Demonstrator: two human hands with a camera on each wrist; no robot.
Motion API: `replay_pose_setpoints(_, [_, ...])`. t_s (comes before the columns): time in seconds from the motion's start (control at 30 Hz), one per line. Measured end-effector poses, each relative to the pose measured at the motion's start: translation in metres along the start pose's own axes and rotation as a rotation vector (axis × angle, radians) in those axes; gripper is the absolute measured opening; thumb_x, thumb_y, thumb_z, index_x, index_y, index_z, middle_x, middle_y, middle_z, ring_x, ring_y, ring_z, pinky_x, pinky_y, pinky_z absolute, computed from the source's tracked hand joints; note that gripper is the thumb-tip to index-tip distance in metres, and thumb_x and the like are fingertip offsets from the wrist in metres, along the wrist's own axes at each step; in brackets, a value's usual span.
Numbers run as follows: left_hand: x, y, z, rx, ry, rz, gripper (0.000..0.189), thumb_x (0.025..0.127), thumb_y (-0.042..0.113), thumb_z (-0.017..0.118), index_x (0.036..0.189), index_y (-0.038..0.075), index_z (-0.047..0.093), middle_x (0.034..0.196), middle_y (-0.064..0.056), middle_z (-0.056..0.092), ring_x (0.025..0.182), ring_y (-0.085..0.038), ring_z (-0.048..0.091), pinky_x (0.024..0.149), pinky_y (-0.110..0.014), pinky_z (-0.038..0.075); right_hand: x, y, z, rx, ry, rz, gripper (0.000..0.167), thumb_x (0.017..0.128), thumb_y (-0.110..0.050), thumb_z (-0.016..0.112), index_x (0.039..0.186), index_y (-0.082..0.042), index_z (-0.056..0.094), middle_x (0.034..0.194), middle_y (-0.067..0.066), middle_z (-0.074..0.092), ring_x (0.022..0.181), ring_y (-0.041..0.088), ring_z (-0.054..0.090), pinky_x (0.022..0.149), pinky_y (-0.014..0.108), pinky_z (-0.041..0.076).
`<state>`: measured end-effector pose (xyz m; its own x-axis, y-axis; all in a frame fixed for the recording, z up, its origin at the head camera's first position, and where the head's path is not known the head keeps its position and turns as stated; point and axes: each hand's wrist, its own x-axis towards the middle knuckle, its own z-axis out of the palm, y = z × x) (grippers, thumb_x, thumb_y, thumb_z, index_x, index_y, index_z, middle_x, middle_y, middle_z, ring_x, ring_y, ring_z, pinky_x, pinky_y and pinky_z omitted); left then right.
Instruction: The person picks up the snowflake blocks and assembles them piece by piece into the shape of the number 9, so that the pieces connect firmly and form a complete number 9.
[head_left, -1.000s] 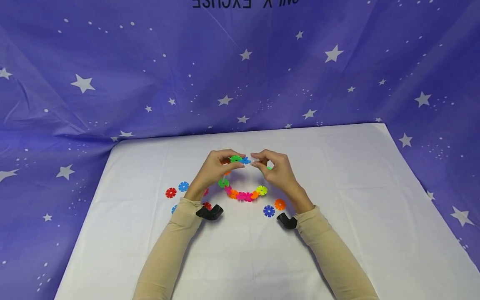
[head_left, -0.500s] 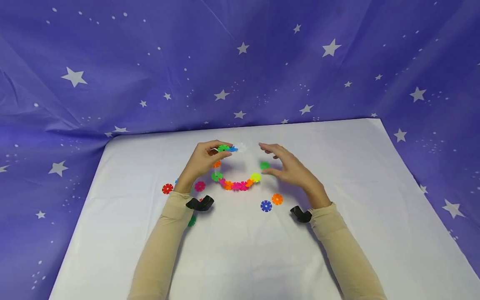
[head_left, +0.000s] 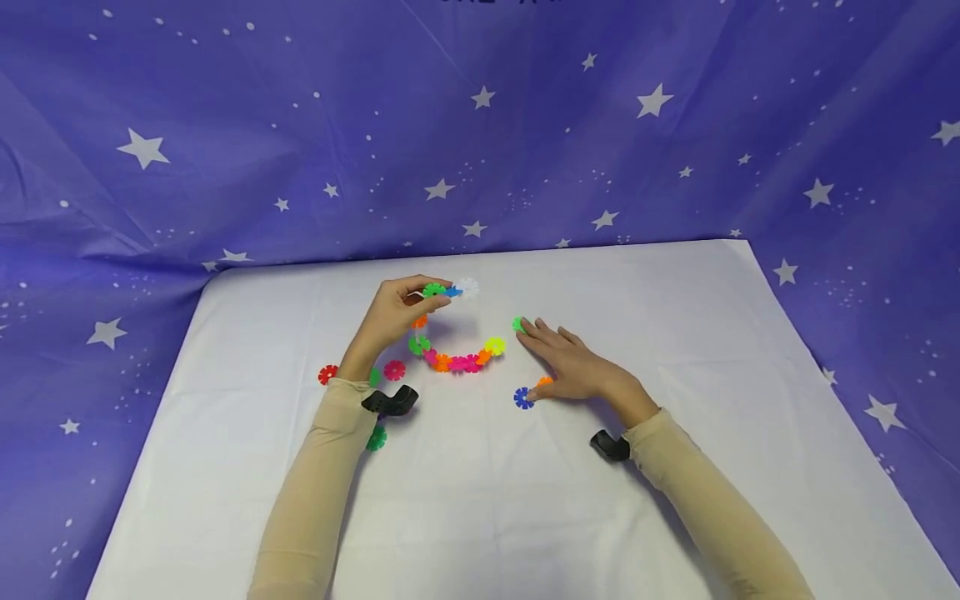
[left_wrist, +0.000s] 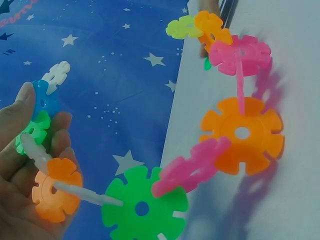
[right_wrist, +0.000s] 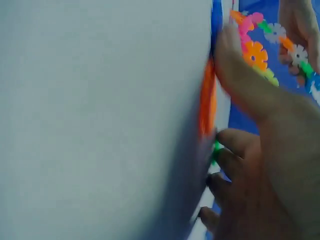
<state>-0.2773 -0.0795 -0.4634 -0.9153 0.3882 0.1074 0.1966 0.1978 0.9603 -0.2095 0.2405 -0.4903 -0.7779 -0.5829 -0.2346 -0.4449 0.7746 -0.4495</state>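
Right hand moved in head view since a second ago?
Yes: judged against the loose dark blue disc, the right hand has come closer, toward the person and rightward.

So we've got a white-draped table (head_left: pixel 480 500) with a red disc (head_left: pixel 328 374), pink disc (head_left: pixel 394 370) and green disc (head_left: pixel 377 437) lying left, plus a blue disc (head_left: pixel 522 400) beside a half-hidden orange disc (head_left: pixel 545 382) on the right.
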Motion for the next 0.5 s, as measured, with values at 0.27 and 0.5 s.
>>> replay_pose_setpoints(0.27, [-0.001,-0.001,0.002,0.032,0.016,0.0,0.033,0.086,0.043,0.074,0.112,0.023,0.074,0.102,0.001,0.072,0.088,-0.045,0.059,0.061,-0.024,0.047,0.02,0.022,-0.014,0.016,0.1,-0.001,0.083,0.091,-0.043,0.067,0.156,-0.013,0.025,0.164,0.006,0.016,0.152,0.029,0.012,0.119,0.058,0.014])
replay_pose_setpoints(0.5, [0.0,0.0,0.005,0.056,0.032,0.029,0.031,0.088,0.038,0.072,0.114,0.022,0.073,0.098,0.001,0.07,0.071,-0.028,0.055,0.055,-0.024,0.042,0.005,0.029,-0.022,0.048,0.184,-0.015,0.057,0.077,-0.028,0.085,0.127,-0.011,0.063,0.131,0.011,0.053,0.123,0.03,0.047,0.106,0.049,0.038])
